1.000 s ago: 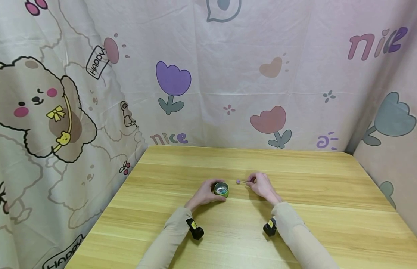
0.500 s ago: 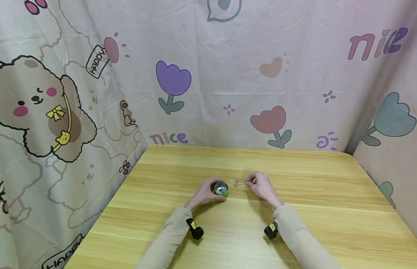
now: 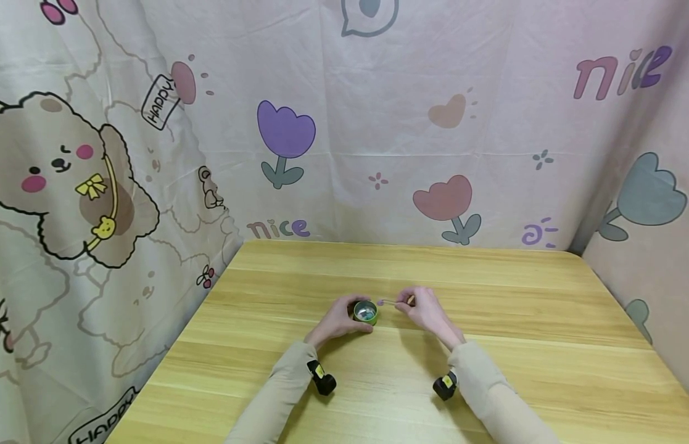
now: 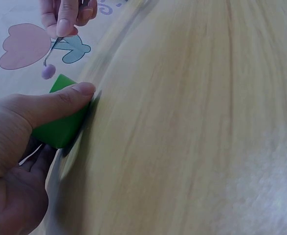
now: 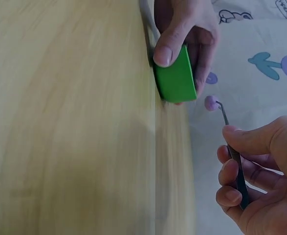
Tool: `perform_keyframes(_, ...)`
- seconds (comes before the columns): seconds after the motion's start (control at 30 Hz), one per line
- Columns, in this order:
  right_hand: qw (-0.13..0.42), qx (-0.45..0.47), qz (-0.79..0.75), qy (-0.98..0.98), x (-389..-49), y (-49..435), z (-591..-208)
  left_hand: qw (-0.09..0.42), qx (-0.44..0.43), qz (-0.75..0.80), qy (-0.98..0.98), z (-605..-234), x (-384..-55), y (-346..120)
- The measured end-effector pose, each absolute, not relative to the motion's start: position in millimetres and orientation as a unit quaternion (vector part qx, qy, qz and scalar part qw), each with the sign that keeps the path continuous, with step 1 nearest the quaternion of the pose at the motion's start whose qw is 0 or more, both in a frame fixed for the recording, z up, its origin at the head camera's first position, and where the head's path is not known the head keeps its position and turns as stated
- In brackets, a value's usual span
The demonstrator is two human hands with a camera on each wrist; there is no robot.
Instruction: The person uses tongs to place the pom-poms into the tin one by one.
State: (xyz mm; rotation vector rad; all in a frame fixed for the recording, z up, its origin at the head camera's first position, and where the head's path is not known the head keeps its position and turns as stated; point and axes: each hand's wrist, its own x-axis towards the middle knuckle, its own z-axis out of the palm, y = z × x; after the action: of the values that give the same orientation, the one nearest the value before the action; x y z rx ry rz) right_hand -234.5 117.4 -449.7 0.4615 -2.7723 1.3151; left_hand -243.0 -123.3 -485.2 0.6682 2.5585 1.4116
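My left hand grips a small green tin round its side, thumb on the near side and fingers on the far side. The tin stands upright on the table with its top uncovered; its inside looks silvery, with something pale bluish at the bottom in the head view. My right hand pinches dark tweezers with bent tips. At those tips sits a small purple ball. In the head view the ball is just right of the tin's rim, and both wrist views show it above the level of the rim.
The wood-grain table spreads out around both hands. Behind it and along the sides hangs a printed cloth with flowers and cartoon bears. Each wrist wears a black camera, such as the left camera.
My right hand has moved left with the tweezers, bringing the purple ball close to the tin. My left hand and the tin have stayed in place.
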Motion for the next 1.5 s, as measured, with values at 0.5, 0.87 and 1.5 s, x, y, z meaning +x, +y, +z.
perform_keyframes(0.5,0.017,0.180,0.416,-0.891,-230.7,105.1,-445.0,0.077,0.216,0.478,0.848,-484.8,-242.7,-122.6)
perform_keyframes(0.87,0.022,0.187,0.416,-0.890,-230.3,104.4,-444.6,0.074,0.218,0.477,0.848,-485.3,-242.9,-123.3)
perform_keyframes(1.5,0.030,0.146,0.434,-0.888,-237.1,160.3,-462.6,0.071,0.223,0.473,0.850,-486.4,-242.7,-124.2)
